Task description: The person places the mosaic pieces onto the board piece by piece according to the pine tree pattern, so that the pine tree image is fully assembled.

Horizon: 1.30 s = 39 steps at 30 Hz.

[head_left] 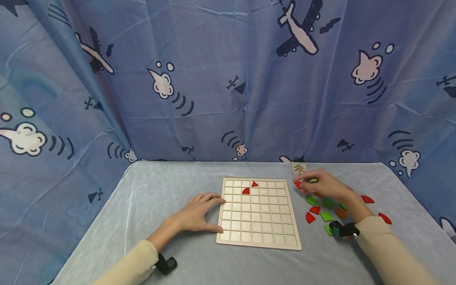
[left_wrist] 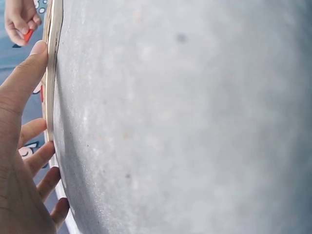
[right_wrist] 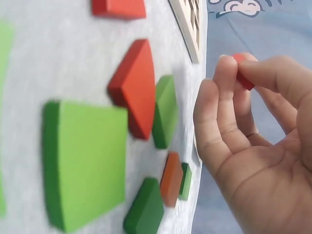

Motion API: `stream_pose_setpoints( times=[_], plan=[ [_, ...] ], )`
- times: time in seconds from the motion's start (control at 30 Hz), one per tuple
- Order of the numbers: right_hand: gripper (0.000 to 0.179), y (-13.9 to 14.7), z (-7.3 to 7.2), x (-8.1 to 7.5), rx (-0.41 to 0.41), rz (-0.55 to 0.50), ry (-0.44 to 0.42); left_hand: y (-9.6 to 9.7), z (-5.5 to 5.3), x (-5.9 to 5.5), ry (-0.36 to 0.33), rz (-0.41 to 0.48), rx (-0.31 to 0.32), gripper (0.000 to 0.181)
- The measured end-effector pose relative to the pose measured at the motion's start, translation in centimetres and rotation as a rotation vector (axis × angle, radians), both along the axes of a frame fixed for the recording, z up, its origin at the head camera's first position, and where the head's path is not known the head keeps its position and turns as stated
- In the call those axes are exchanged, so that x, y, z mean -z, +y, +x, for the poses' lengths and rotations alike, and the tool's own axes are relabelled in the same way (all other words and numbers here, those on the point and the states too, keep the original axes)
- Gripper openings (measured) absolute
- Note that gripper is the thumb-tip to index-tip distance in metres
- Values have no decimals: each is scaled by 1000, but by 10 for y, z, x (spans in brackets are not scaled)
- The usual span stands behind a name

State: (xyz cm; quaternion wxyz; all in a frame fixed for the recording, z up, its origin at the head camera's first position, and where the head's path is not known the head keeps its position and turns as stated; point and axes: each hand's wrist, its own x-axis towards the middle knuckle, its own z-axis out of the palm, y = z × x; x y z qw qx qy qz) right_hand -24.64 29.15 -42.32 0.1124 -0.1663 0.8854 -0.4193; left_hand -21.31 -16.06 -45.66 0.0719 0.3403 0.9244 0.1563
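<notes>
A square wooden grid board (head_left: 261, 228) lies on the cloth, with a red triangle (head_left: 254, 184) and a red rounded wedge (head_left: 246, 191) near its far edge. My left hand (head_left: 197, 213) spreads along the board's left side, thumb and forefinger touching its rim; in the left wrist view the fingertips (left_wrist: 39, 48) meet the board's edge. Right of the board, my right hand (head_left: 322, 184) pinches a red piece (right_wrist: 245, 80) between thumb and fingers, raised above the scattered pieces. Fingers cover much of that piece, so I cannot tell its full shape.
Loose pieces lie beneath and around the right forearm: green ones (head_left: 326, 216), red wedges (head_left: 310, 217) and orange ones (head_left: 341, 213). A small patterned card (head_left: 299, 168) sits at the table's back edge, before a blue printed curtain (head_left: 213, 118).
</notes>
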Motion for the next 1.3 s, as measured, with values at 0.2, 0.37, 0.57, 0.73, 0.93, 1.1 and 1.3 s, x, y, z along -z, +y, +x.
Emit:
stream_pose_setpoints(
  times=[0.2, 0.37, 0.57, 0.73, 0.93, 1.1, 1.3],
  plan=[
    [36, -9, -4, 2, -34, -18, -1, 0, 0, 0, 3, -1, -1, 87],
    [33, -17, -7, 2, -76, -31, 22, 0, 0, -1, 11, 4, 5, 87],
    [31, -27, -12, 4, -69, -72, -11, 0, 0, -2, 25, 6, 11, 87],
    [30, -36, -16, 5, -56, -71, -16, 0, 0, -2, 26, 17, 14, 86],
    [32, -47, -21, 6, -71, -63, 1, 1, 0, -1, 22, 8, 12, 86],
    [33, -54, -24, 8, -95, -86, -19, 1, 0, 0, 17, 10, 10, 86],
    [32, -64, -26, 8, -106, -68, 4, 1, 1, -1, 14, 11, 6, 86]
  ],
)
